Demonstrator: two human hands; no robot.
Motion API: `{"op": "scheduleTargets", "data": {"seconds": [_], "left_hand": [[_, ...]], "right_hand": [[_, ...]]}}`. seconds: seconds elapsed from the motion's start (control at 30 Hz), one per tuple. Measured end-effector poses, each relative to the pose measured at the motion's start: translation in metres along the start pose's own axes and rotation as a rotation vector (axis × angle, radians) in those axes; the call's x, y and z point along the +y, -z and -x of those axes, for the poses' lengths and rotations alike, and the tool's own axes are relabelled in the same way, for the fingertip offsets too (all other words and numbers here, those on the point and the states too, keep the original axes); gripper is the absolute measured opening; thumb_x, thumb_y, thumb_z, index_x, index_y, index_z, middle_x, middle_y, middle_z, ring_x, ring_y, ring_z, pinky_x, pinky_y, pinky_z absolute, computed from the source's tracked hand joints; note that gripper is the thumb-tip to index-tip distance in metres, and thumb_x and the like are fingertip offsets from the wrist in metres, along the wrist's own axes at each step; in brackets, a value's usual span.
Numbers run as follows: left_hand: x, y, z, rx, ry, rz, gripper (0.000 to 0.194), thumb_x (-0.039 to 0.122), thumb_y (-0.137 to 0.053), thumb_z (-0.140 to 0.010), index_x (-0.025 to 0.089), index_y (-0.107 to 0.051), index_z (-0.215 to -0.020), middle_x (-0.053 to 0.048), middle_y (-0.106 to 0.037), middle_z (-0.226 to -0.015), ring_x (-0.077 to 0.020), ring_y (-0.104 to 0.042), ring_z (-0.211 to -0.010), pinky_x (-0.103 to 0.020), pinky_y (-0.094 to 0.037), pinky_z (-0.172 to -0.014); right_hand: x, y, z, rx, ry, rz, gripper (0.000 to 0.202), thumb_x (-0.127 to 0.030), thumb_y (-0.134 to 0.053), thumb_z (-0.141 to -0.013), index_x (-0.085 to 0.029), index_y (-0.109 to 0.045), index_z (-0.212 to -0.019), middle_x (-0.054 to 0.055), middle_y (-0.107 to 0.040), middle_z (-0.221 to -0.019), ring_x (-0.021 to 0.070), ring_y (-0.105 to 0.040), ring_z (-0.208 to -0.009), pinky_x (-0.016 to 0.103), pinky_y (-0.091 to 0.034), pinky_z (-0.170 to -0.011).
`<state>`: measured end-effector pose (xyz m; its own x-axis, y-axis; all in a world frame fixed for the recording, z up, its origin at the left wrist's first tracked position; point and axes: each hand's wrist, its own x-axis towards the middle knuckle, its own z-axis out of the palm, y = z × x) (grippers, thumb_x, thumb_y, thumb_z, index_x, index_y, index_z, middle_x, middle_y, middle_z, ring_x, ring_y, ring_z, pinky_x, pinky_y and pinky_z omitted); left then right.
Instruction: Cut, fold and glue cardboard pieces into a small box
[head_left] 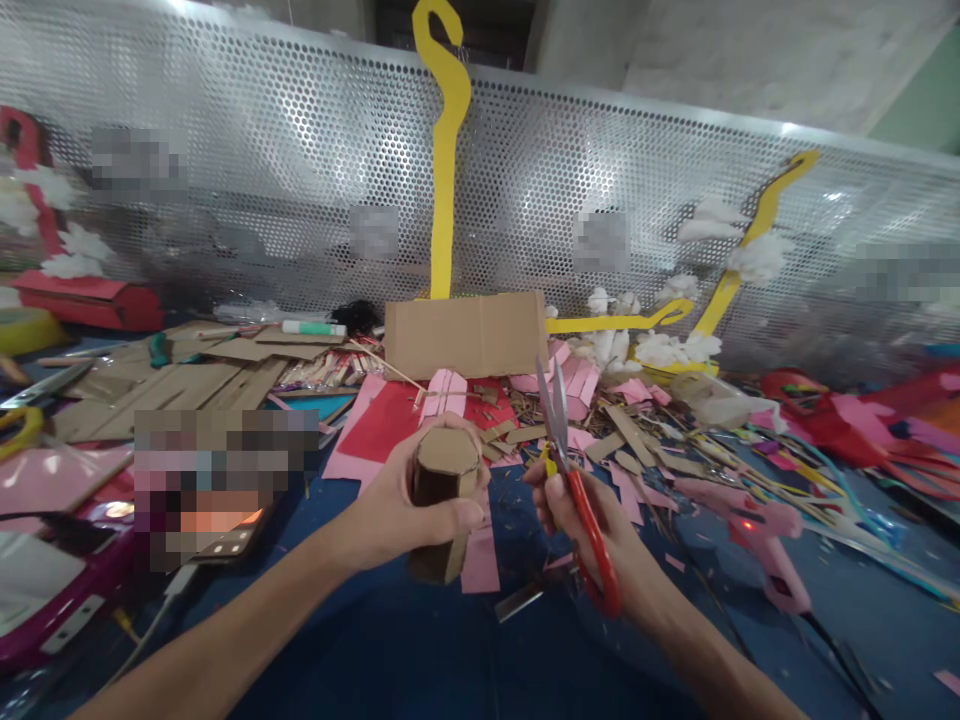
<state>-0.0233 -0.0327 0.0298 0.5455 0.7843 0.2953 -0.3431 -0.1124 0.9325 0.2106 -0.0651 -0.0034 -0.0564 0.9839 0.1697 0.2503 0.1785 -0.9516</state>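
Observation:
Fingers and thumb of my left hand (pixel 390 510) wrap round a small brown cardboard box (pixel 442 480) with many flat sides, held upright near the centre. To its right, my right hand (pixel 600 525) is closed on scissors (pixel 592 535) with red handles; their blades point up and stand slightly apart. The scissors and the box do not touch. Something small and yellow shows by the right fingers, partly hidden. Below the hands, a strip of pink paper (pixel 480 565) and a metal blade (pixel 521 600) lie on the blue surface.
A pink glue gun (pixel 765 535) with a lit red light lies right. Behind the hands stand a cardboard piece (pixel 465 338) and a tall yellow hook shape (pixel 445 180), before a perforated metal panel (pixel 300 130). Cardboard scraps (pixel 217 385) are at left, with a purple-edged device (pixel 52 590) nearer.

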Motion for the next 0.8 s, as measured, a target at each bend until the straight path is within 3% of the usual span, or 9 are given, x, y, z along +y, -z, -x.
{"op": "scheduleTargets", "data": {"seconds": [0.2,0.3,0.43,0.5,0.57,0.63,0.8], "left_hand": [[0.000,0.000,0.000,0.013,-0.016,-0.014,0.046,0.037,-0.089,-0.071,0.024,-0.056,-0.100,0.000,-0.061,-0.084,-0.0136,-0.056,-0.067,-0.027,-0.047,-0.058],[-0.005,0.001,-0.003,0.119,0.031,0.012,0.048,0.042,-0.089,-0.070,0.024,-0.060,-0.103,0.000,-0.063,-0.083,-0.0145,-0.059,-0.067,-0.028,-0.051,-0.058],[-0.012,0.007,-0.012,0.399,0.289,0.237,0.045,0.057,-0.081,-0.078,0.020,-0.064,-0.098,-0.007,-0.069,-0.087,-0.0188,-0.066,-0.072,-0.034,-0.059,-0.066],[-0.013,0.012,-0.015,0.439,0.467,0.390,0.046,0.063,-0.072,-0.084,0.019,-0.066,-0.091,-0.011,-0.070,-0.085,-0.0224,-0.068,-0.073,-0.040,-0.061,-0.067],[-0.011,0.017,-0.016,0.452,0.421,0.507,0.038,0.056,-0.071,-0.089,0.019,-0.067,-0.095,-0.011,-0.073,-0.090,-0.0235,-0.070,-0.080,-0.042,-0.063,-0.076],[-0.009,0.019,-0.016,0.394,0.380,0.561,0.030,0.047,-0.071,-0.090,0.019,-0.066,-0.098,-0.012,-0.073,-0.095,-0.0246,-0.072,-0.084,-0.045,-0.063,-0.082],[-0.005,0.016,-0.015,0.387,0.406,0.590,0.017,0.029,-0.065,-0.094,0.016,-0.066,-0.105,-0.014,-0.075,-0.102,-0.0265,-0.075,-0.096,-0.041,-0.062,-0.092]], "right_hand": [[-0.001,0.000,0.002,-0.020,-0.015,0.002,0.045,-0.063,-0.060,-0.097,-0.020,-0.066,-0.110,0.003,-0.061,-0.086,0.0174,-0.057,-0.073,0.028,-0.051,-0.063],[-0.005,0.000,0.003,-0.024,-0.011,0.007,0.044,-0.062,-0.060,-0.097,-0.020,-0.065,-0.109,0.002,-0.060,-0.085,0.0177,-0.058,-0.076,0.028,-0.052,-0.066],[-0.008,-0.002,0.003,-0.038,-0.003,-0.014,0.042,-0.062,-0.062,-0.096,-0.021,-0.065,-0.104,0.000,-0.058,-0.082,0.0153,-0.054,-0.072,0.026,-0.048,-0.065],[-0.007,-0.002,0.002,-0.060,0.008,-0.020,0.041,-0.062,-0.062,-0.096,-0.021,-0.064,-0.103,-0.001,-0.056,-0.082,0.0148,-0.053,-0.071,0.026,-0.046,-0.064],[-0.006,-0.002,0.001,-0.071,0.011,-0.020,0.040,-0.061,-0.061,-0.097,-0.022,-0.063,-0.103,-0.001,-0.055,-0.082,0.0148,-0.052,-0.072,0.026,-0.045,-0.064],[-0.006,-0.002,0.001,-0.077,-0.001,-0.015,0.039,-0.061,-0.060,-0.097,-0.022,-0.062,-0.101,-0.002,-0.054,-0.081,0.0146,-0.050,-0.070,0.026,-0.044,-0.063],[-0.014,-0.003,0.003,-0.092,-0.022,0.003,0.038,-0.060,-0.061,-0.096,-0.022,-0.059,-0.098,-0.002,-0.051,-0.080,0.0139,-0.047,-0.066,0.025,-0.042,-0.058]]}}
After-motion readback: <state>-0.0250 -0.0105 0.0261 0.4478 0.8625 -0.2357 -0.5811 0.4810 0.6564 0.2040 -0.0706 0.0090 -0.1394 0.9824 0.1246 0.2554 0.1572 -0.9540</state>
